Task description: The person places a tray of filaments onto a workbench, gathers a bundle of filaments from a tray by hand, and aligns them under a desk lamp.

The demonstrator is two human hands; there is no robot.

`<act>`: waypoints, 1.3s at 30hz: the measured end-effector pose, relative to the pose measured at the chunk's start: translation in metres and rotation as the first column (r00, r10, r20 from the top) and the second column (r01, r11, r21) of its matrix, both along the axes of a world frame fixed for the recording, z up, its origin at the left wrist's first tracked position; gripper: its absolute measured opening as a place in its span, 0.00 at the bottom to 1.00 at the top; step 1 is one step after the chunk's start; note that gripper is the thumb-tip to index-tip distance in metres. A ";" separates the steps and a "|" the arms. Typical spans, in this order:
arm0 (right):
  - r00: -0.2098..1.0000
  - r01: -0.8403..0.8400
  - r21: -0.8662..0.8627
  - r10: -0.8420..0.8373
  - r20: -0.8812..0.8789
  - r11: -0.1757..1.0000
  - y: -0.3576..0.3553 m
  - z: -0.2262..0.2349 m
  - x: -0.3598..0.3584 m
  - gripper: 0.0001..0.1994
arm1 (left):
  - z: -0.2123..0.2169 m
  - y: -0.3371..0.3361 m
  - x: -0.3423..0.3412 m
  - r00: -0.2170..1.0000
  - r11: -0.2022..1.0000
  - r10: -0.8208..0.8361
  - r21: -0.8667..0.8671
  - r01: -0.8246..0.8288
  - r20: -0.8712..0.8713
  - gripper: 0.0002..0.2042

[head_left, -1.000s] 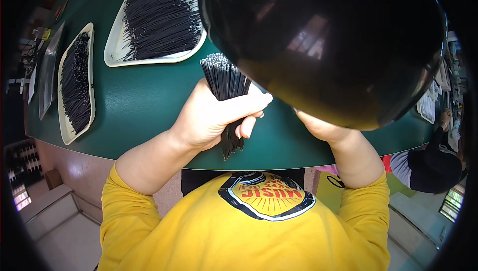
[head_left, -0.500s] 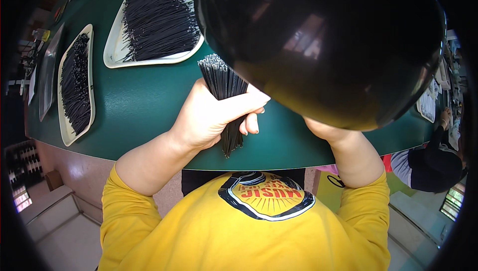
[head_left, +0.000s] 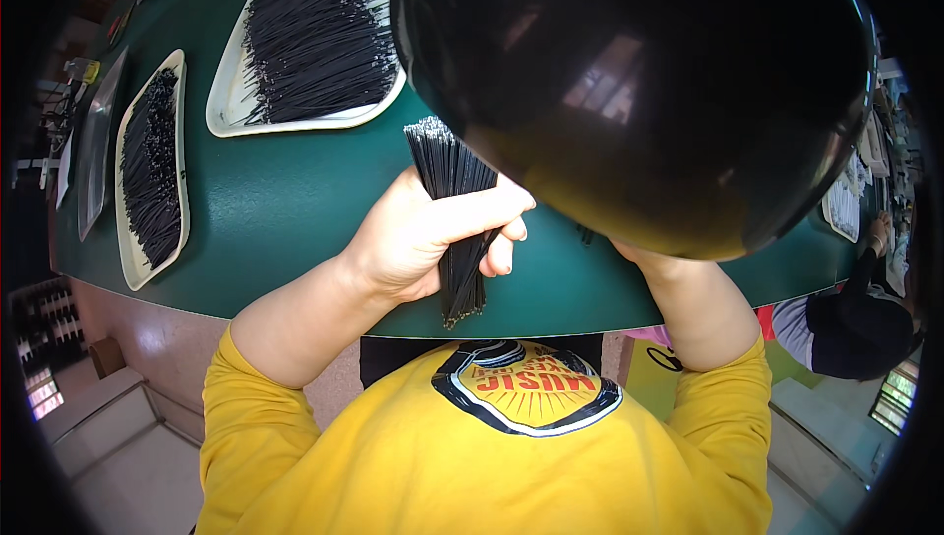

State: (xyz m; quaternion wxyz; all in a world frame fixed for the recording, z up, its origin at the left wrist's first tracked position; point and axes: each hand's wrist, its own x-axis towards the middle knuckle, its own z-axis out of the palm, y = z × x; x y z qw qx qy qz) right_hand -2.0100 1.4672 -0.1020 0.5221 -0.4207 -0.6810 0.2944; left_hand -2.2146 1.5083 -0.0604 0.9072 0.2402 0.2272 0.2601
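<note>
Left grip (head_left: 418, 233) clasps a silver-tipped bundle of black wires (head_left: 448, 163).

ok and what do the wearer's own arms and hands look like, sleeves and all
The yellow sleeves end in creases near the elbows, leaving both forearms bare. The left hand has no glove, and no watch or bracelet shows at either wrist. The right hand is mostly hidden by a glossy black rounded object.

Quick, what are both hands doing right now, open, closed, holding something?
Left hand: closed, holding a wire bundle.
Right hand: cannot tell; the black dome hides its fingers.
</note>
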 end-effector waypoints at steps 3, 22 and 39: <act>0.984 -0.127 -0.154 0.106 -0.140 0.980 -0.001 0.011 -0.005 0.14 | -0.001 0.001 -0.001 0.999 0.999 -0.017 -0.049 0.019 0.041 0.04; 0.999 -0.003 0.015 0.003 0.048 1.000 -0.007 0.000 0.003 0.13 | 0.003 -0.003 0.003 0.996 0.996 -0.013 0.087 0.020 -0.086 0.05; 0.981 -0.019 -0.102 -0.001 -0.194 0.995 -0.010 -0.011 0.003 0.13 | -0.005 0.002 0.001 0.988 0.994 -0.098 -0.037 0.103 0.123 0.05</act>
